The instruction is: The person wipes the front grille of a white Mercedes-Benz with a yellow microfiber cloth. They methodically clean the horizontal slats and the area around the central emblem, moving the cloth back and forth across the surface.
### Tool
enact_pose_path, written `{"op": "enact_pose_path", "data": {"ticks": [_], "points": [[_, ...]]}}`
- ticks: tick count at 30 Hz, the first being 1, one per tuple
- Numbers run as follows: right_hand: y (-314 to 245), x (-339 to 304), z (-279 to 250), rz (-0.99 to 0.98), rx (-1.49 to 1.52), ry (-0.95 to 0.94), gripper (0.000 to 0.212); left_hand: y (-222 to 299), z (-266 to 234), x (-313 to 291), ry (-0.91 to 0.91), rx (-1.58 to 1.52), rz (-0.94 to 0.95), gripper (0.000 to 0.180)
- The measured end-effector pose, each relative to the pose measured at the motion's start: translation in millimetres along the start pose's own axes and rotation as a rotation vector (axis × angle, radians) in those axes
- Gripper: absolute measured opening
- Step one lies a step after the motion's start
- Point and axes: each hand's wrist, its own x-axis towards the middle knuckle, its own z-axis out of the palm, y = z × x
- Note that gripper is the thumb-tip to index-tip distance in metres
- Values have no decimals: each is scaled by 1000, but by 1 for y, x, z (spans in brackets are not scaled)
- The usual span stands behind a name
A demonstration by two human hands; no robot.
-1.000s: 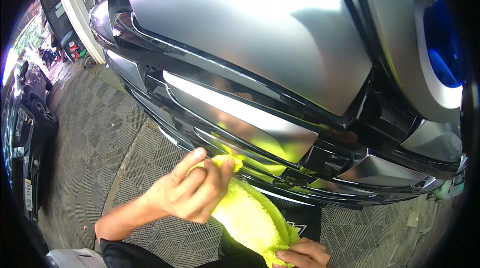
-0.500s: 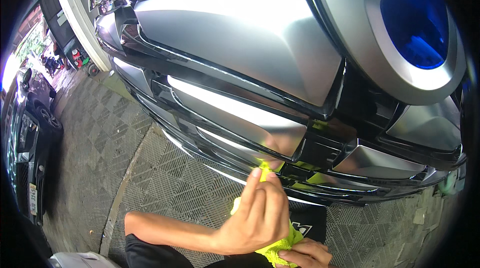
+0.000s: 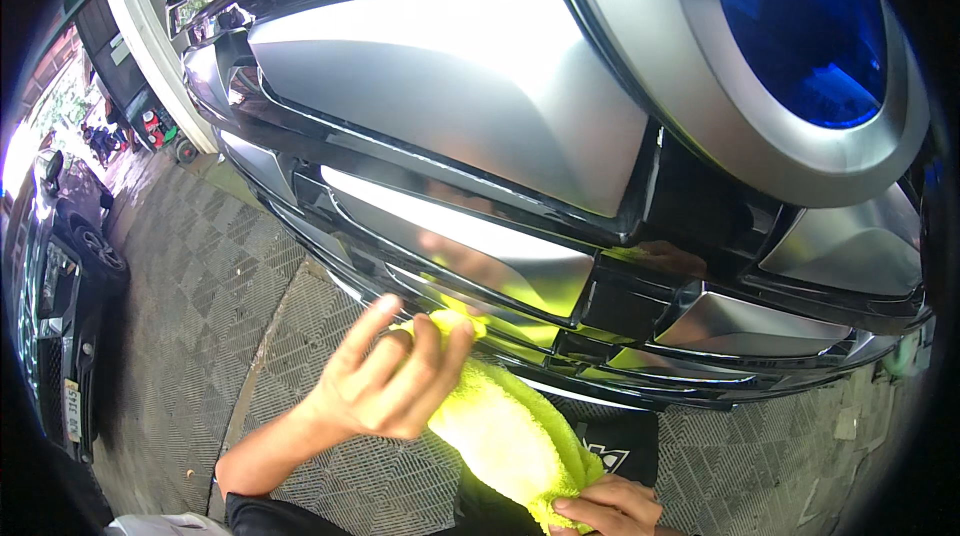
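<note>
A bright yellow-green microfiber cloth [image 3: 510,426] stretches between my two hands, just in front of a car's grille [image 3: 450,241]. My left hand [image 3: 395,376] grips its upper end between fingers and thumb, with the index finger standing out apart. That end is close to the lower grille slats; whether it touches them I cannot tell. Down by the lower edge, my right hand [image 3: 612,506] has its fingers closed on the cloth's other end. Matte silver inserts [image 3: 455,86] sit in glossy black trim, which mirrors the cloth's colour.
At the upper right is a large silver emblem ring [image 3: 690,46] with a blue centre [image 3: 810,31]. Grey textured tiles [image 3: 200,286] cover the floor. A dark car [image 3: 65,306] stands at the left, near a white pillar [image 3: 150,41]. Red and green equipment [image 3: 160,131] lies beyond it.
My left hand has moved left and a little down, drawing the cloth out from a bunch into a long stretch. My right hand has stayed about where it was.
</note>
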Motion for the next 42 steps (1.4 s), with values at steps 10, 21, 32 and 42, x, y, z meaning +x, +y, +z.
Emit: {"op": "enact_pose_path", "data": {"ticks": [10,21,32,42], "points": [[5,-5,-3,-50,-67,-58,16,-5,51,-19,284,-316,-110,38],[-2,10,12,48,-8,22,23,-22,45,-24,246,-214,-78,31],[3,15,12,-110,-84,-74,20,25,46,-4,278,-316,-159,30],[6,21,16,-102,-55,-44,17,-22,32,-35,162,-5,-307,38]]}}
